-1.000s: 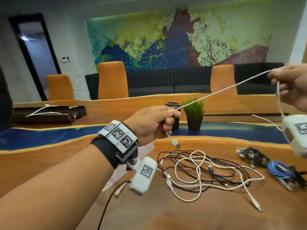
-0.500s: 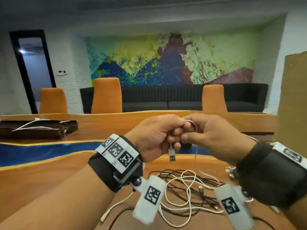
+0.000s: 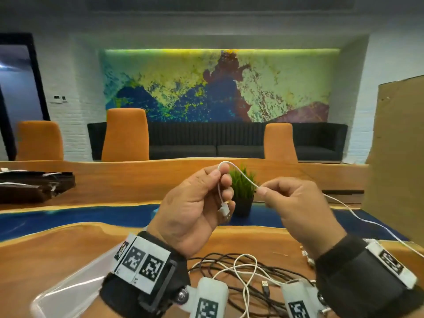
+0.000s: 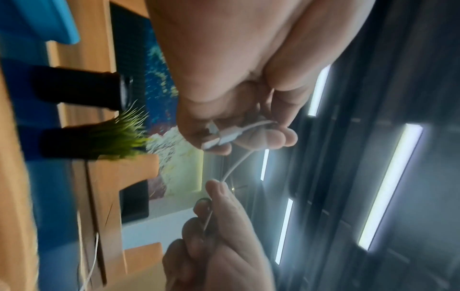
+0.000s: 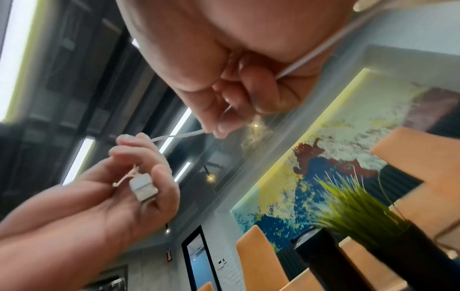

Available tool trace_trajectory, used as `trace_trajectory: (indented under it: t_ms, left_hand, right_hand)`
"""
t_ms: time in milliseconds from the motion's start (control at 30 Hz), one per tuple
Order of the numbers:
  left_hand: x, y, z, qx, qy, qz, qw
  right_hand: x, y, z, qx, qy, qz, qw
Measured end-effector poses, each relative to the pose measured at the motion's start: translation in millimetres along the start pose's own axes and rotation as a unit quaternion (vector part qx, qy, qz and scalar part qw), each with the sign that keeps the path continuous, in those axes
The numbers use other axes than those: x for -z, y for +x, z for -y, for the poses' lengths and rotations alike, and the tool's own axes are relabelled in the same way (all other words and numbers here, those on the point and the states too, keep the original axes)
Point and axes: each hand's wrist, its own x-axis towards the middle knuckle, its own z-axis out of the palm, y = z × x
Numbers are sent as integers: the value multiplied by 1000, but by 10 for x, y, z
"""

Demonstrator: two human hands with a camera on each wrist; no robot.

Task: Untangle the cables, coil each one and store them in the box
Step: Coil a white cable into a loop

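Observation:
A white cable (image 3: pixel 243 175) runs between both raised hands above the table. My left hand (image 3: pixel 202 203) pinches it near its white USB plug (image 3: pixel 223 211), which lies against the curled fingers (image 4: pixel 224 137) (image 5: pixel 143 187). My right hand (image 3: pixel 296 203) pinches the same cable (image 5: pixel 179 135) a short way along; the rest trails down to the right (image 3: pixel 367 222). Below the wrists a tangle of black and white cables (image 3: pixel 247 269) lies on the wooden table (image 3: pixel 57 246). A tall cardboard box (image 3: pixel 397 157) stands at the right edge.
A small potted grass plant (image 3: pixel 243 191) stands behind the hands on the blue strip of the table. A clear plastic sheet or lid (image 3: pixel 75 288) lies at the lower left. Dark trays with white cables (image 3: pixel 34 184) sit far left. Orange chairs (image 3: pixel 126 134) line the far side.
One second ago the hands were wide apart with the cable stretched. They came together, then parted slightly; a short loop now arches from the left fingers to the right.

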Motion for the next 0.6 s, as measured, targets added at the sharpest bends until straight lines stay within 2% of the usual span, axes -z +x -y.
trace_trajectory:
  t_ms: [133, 233, 333, 433, 500, 600]
  left_hand:
    - [101, 143, 124, -51, 95, -18, 994]
    - [139, 219, 221, -95, 207, -18, 974]
    - [164, 268, 305, -141, 279, -9, 950]
    - [236, 332, 337, -179, 410, 31, 894]
    - [286, 366, 332, -172, 464, 66, 866]
    - [336, 371, 329, -115, 442, 101, 884]
  right_hand:
    - [-9, -46, 30, 84, -112, 127, 982]
    - [31, -49, 112, 143, -154, 155, 965]
    - [67, -35, 121, 171, -173, 154, 958]
    - [74, -12, 105, 184, -146, 150, 960]
    - [86, 35, 98, 212, -138, 116, 960]
    - [153, 134, 61, 226, -107, 29, 968]
